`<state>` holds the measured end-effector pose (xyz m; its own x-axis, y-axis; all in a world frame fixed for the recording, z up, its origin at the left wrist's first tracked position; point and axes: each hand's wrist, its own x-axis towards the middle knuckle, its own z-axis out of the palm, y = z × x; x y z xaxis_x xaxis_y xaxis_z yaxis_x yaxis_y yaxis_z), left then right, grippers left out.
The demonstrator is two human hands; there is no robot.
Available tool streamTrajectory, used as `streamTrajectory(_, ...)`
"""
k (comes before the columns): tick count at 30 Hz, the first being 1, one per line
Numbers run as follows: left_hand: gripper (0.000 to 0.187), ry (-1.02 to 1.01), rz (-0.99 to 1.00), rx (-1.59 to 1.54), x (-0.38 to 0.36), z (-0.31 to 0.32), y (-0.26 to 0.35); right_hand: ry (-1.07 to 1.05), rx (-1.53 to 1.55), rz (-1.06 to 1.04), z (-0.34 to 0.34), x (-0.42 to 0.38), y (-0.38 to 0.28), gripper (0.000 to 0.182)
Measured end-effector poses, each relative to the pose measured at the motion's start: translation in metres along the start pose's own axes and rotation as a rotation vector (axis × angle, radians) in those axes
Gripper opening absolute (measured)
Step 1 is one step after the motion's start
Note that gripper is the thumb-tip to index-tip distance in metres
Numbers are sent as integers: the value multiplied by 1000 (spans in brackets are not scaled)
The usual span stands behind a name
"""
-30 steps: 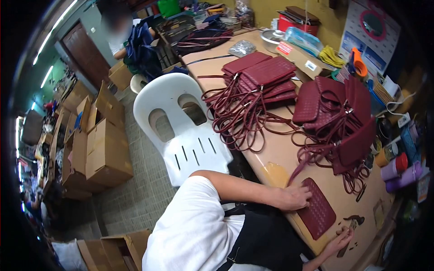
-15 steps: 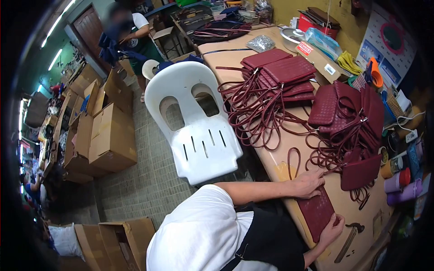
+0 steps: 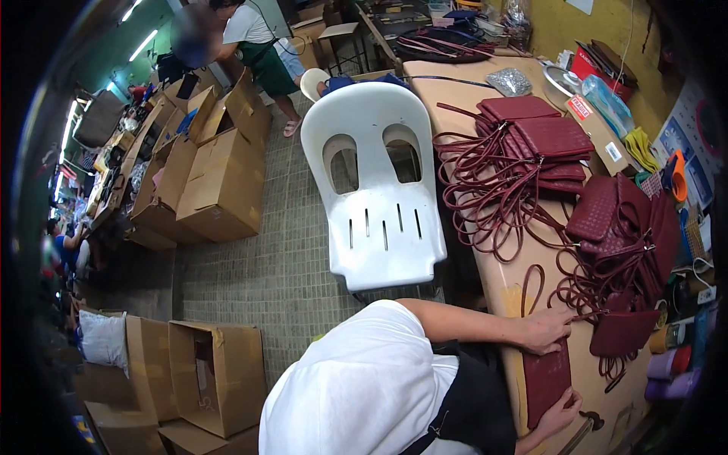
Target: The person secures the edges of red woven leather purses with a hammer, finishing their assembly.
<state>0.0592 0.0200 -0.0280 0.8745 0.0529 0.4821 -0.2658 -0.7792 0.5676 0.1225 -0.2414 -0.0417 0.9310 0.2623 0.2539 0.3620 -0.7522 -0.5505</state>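
A dark red woven pouch (image 3: 547, 379) lies flat on the desk (image 3: 506, 282) at the near edge, at about five o'clock in the view, and both hands are on it. The left hand (image 3: 547, 331) rests on its far end, fingers stretched out flat and pressing rather than gripping; the right hand (image 3: 561, 410) sits at its near end, fingers curled against the edge, though whether they actually pinch it cannot be told. As a judgement, this piece is mid-handling, not yet set aside. At about one o'clock a neat stack of matching pouches (image 3: 542, 144) lies with straps trailing, and at three o'clock a looser heap of pouches (image 3: 622, 227) sits tangled in straps, so part of the batch looks sorted and part not. A white plastic chair (image 3: 375, 189) stands beside the desk at twelve o'clock.
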Motion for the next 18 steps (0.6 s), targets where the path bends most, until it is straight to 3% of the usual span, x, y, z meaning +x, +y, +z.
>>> streamTrajectory(6,33,74,53,-54,0,3,-1,55,15,-6,3,1,16,41)
streamTrajectory(13,25,-6,-174,-214,7,8,-6,118,-87,1,6,2,25,41)
streamTrajectory(16,22,-73,-206,-207,11,17,-20,248,114,62,6,-1,36,36)
streamTrajectory(18,22,80,-184,-417,10,18,-24,327,185,65,-1,-6,11,26)
